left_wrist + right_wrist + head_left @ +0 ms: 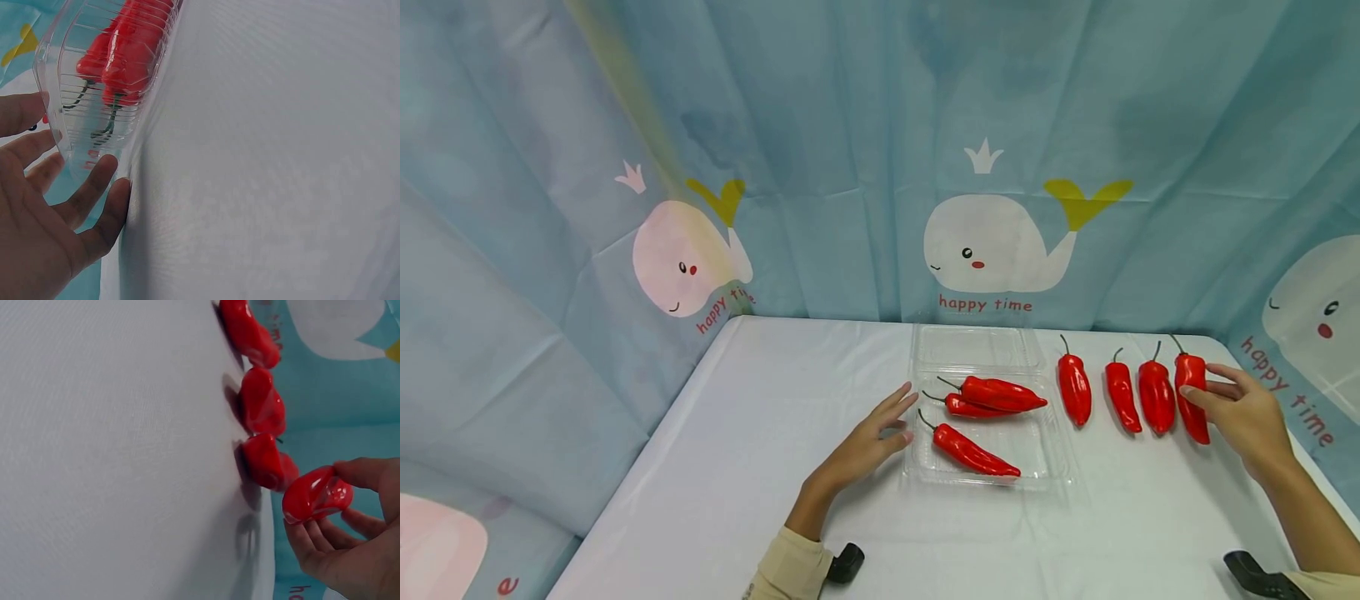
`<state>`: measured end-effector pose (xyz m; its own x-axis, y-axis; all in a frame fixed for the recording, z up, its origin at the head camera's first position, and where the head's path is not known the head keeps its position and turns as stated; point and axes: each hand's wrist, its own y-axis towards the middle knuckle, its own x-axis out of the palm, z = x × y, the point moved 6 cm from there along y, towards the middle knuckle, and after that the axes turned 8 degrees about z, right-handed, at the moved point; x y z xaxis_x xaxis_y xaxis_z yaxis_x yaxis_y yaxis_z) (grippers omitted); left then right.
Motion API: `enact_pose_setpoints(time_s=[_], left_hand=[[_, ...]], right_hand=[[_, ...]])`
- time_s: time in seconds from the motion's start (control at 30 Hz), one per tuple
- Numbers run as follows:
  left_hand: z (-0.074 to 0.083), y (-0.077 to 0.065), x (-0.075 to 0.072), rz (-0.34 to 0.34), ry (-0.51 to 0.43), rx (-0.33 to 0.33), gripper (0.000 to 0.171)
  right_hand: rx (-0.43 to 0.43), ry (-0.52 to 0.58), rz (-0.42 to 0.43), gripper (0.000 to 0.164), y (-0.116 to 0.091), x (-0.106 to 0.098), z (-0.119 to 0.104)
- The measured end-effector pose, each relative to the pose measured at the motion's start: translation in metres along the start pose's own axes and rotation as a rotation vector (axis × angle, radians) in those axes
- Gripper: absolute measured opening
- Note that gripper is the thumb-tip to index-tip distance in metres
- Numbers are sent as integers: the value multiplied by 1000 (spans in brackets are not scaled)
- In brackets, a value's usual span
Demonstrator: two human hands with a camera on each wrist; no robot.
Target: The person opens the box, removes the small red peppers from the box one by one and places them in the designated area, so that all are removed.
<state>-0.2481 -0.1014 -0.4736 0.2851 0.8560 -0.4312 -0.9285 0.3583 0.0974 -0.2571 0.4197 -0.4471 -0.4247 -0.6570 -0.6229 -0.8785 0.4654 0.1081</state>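
Observation:
My right hand (1251, 410) pinches a long red chili pepper (1191, 396) between thumb and fingers. In the right wrist view this pepper (315, 495) hangs above the table, apart from its shadow. Three more red peppers (1156, 397) lie in a row to its left, stems pointing away. An open clear plastic clamshell box (1041, 446) stands at the middle, its lid folded back. Inside are three peppers, two side by side (1000, 393) and one nearer the front (973, 452). At the box's left edge, my left hand (868, 446) has its fingers spread and touches the wall.
A white cloth (760, 433) covers the table. Blue curtains (850, 167) with printed whales hang along its back and sides. A black wrist mount (846, 563) shows at the left sleeve and another (1262, 575) at the right.

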Motion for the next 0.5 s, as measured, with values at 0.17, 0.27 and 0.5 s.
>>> enact_pose_setpoints(time_s=[0.17, 0.27, 0.5], left_hand=[[-1, 0, 0, -4, 2, -1, 61], [-1, 0, 0, -3, 4, 3, 61], [-2, -1, 0, -5, 6, -10, 62]], right_hand=[[17, -20, -14, 78, 4, 1, 6], [32, -30, -19, 79, 7, 1, 10], [72, -34, -38, 80, 15, 2, 23]])
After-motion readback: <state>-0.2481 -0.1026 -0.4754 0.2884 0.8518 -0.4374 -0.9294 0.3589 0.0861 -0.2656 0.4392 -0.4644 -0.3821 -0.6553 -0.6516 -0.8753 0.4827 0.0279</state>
